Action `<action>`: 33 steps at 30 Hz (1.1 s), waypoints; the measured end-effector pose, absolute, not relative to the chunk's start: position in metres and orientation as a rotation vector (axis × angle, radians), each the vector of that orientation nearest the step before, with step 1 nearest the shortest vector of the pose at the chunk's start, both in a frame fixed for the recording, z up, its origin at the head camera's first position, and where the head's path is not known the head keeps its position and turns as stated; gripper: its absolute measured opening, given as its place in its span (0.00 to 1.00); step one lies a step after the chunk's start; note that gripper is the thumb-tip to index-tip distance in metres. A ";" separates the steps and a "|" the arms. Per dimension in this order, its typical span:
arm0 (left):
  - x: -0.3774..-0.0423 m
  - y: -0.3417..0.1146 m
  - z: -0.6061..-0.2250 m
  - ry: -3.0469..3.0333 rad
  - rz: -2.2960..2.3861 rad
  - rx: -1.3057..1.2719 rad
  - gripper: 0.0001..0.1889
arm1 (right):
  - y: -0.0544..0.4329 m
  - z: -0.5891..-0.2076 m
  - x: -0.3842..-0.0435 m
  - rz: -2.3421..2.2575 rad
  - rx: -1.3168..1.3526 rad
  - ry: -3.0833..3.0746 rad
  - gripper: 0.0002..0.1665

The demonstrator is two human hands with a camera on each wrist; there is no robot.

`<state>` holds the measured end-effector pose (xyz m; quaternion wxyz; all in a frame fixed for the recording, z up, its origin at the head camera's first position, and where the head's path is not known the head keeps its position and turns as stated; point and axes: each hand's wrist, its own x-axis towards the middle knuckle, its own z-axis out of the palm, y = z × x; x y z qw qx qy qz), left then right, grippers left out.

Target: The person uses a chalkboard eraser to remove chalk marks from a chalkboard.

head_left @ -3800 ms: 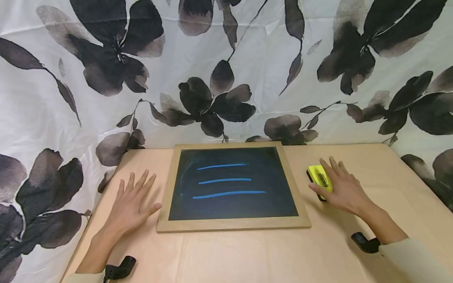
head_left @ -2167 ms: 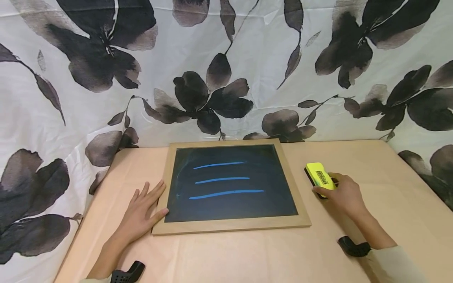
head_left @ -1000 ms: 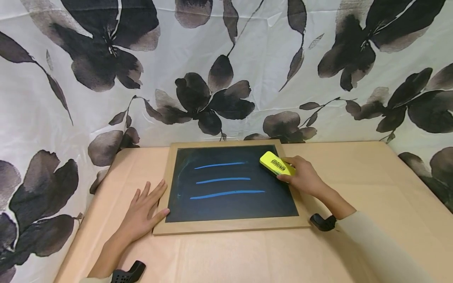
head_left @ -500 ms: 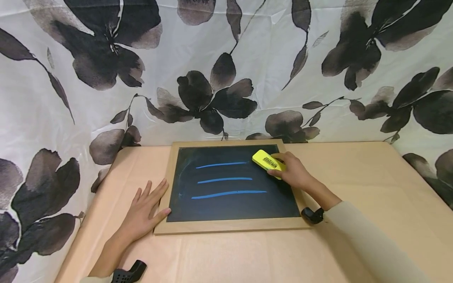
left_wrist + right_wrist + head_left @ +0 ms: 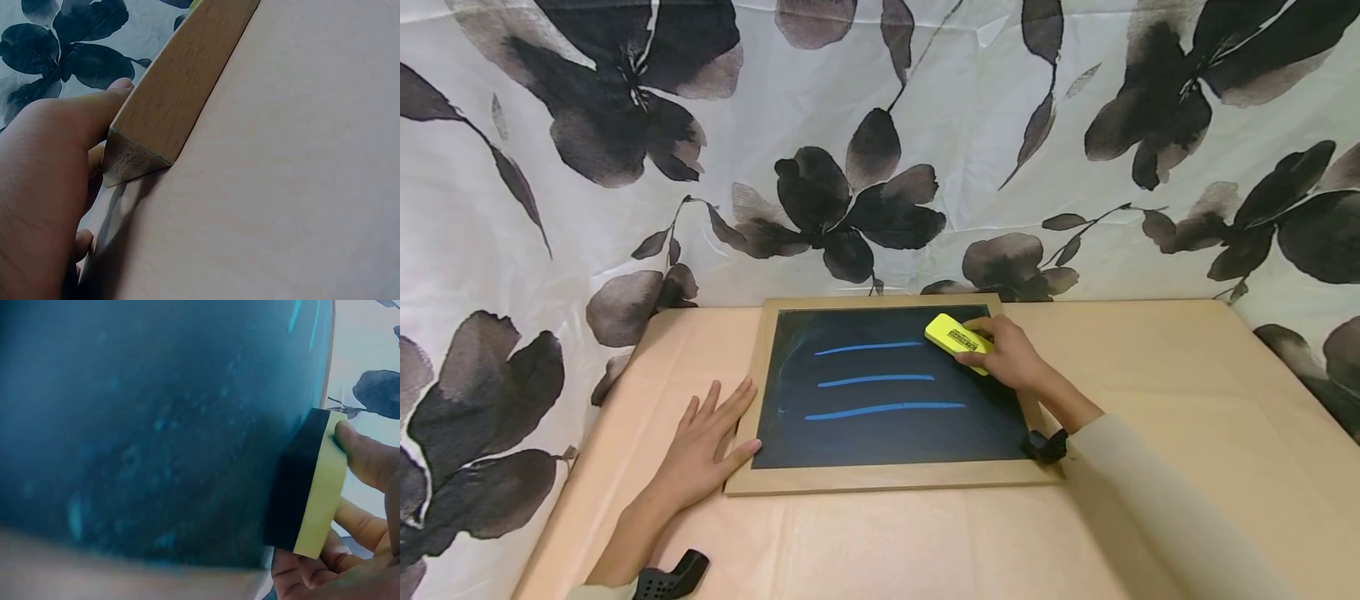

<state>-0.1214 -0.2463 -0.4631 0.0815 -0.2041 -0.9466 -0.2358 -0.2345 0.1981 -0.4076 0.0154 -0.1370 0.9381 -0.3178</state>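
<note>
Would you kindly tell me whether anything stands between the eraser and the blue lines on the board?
Nothing visible does: the eraser, gripped by the right hand, is just right of the top blue line, with only board surface between it and the lower two. The left hand touches the wooden frame, clear of them.

In its grip the right hand (image 5: 1017, 358) hides the near end of the yellow, black-based block eraser (image 5: 942, 330); the small black print (image 5: 962, 338) beside the thumb is too tiny to read. Under the grip, hand and wrist cover part of the pale wooden frame (image 5: 887, 478) of the dark rectangular board (image 5: 880, 439); left of the grip, the right wrist view blurs the board. Behind the grip, the cream sleeve (image 5: 1165, 492) leaves the head view's bottom edge. Well left, the left hand (image 5: 698, 450) is cut off in its own wrist view.
</note>
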 end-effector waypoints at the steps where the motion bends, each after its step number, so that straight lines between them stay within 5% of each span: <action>1: -0.122 -0.246 -0.463 -2.828 -0.706 -0.610 0.39 | 0.197 -0.407 -0.235 -0.994 -0.420 2.911 0.35; 33: -0.121 -0.246 -0.465 -2.825 -0.707 -0.597 0.39 | 0.126 -0.407 -0.258 -1.002 -0.579 2.861 0.33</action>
